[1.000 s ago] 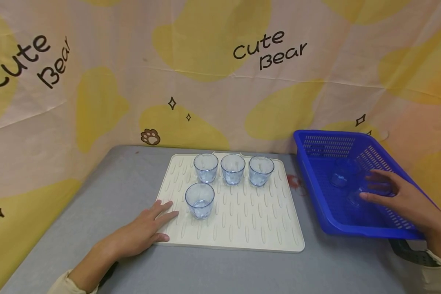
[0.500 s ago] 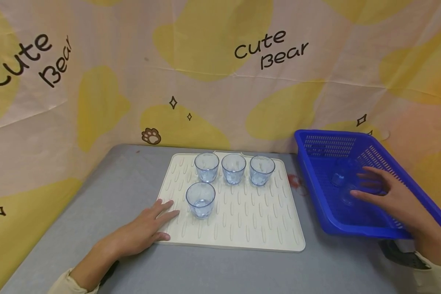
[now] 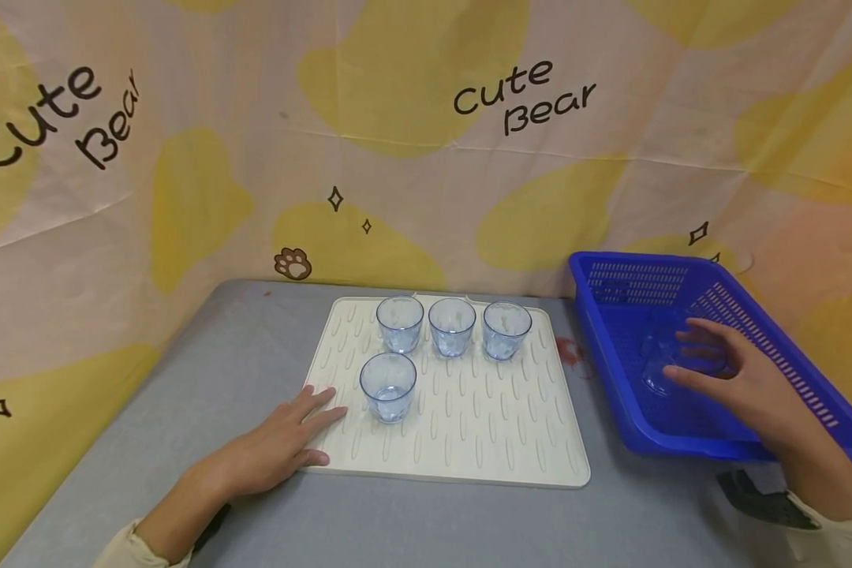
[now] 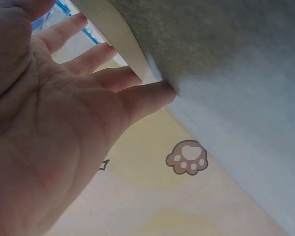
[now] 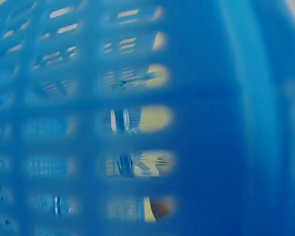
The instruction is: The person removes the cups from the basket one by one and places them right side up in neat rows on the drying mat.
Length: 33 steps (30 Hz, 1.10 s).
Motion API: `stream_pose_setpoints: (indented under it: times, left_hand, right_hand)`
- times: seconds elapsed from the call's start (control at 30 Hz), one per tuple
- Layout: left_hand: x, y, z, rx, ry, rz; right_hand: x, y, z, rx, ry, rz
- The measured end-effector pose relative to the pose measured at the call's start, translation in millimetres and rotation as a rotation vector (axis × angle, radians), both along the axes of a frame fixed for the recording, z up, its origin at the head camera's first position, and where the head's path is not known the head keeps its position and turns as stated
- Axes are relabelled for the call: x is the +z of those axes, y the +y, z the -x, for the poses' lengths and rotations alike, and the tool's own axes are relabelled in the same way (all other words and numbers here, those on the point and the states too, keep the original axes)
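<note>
A white ridged drying mat (image 3: 483, 442) lies on the table. Three clear bluish glasses stand upright along its back: left glass (image 3: 400, 325), middle glass (image 3: 451, 327), right glass (image 3: 506, 331). Another glass (image 3: 388, 388) stands in front of the left one. My left hand (image 3: 277, 442) rests on the mat's left edge, fingers spread; the left wrist view shows its palm (image 4: 54, 113) beside that edge. Inside the blue basket (image 3: 635, 418), my right hand (image 3: 752, 386) curls fingers and thumb round a tilted glass (image 3: 656, 380), partly hidden by the hand. Other glassware behind it is unclear.
The basket, with slotted walls, stands right of the mat. In the right wrist view its blurred wall (image 5: 201, 137) blocks the hand. A patterned cloth (image 3: 397, 181) hangs behind the grey table (image 3: 206, 379). A reddish mark (image 3: 570, 351) lies between mat and basket.
My right hand has moved left within the basket, and the glass at its fingers has shifted left with it. My left hand and the glasses on the mat have stayed put.
</note>
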<state>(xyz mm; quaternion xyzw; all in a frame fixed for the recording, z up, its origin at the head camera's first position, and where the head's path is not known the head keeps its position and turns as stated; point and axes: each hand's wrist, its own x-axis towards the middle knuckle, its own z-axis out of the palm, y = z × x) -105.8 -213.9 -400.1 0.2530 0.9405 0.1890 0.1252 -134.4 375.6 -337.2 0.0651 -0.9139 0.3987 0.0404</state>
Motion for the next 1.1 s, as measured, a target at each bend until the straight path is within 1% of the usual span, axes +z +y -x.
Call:
stream_pose_setpoints:
  times: [0.1,0.33,0.47,0.63,0.8,0.97,1.1]
  left_hand:
    - [0.0,0.1,-0.4,0.004,-0.002,-0.002]
    - [0.0,1.0,-0.1,0.009,-0.014,0.005]
    - [0.3,1.5,0.0,0.007,-0.014,0.009]
    - [1.0,1.0,0.5,0.012,-0.017,0.015]
    - [1.0,-1.8,-0.1,0.013,0.005,0.022]
    - [-0.4,-0.9,-1.8,-0.014,0.012,0.020]
    - [1.3,0.6,-1.9,-0.021,0.027,0.010]
  right_hand:
    - [2.5,-4.3,-2.2,0.007,0.019,0.012]
    - [7.6,-13.9,-7.8,-0.032,0.042,-0.009]
    - [10.9,-17.6,-10.6,-0.036,0.040,-0.003]
    - [14.4,-23.8,-11.5,-0.014,0.039,0.011]
    - [17.5,-31.5,-10.7,0.033,0.059,0.031]
    - [17.9,-34.0,-17.4,0.051,0.069,0.021]
    - [21.1,-39.0,-22.8,0.055,0.070,0.002]
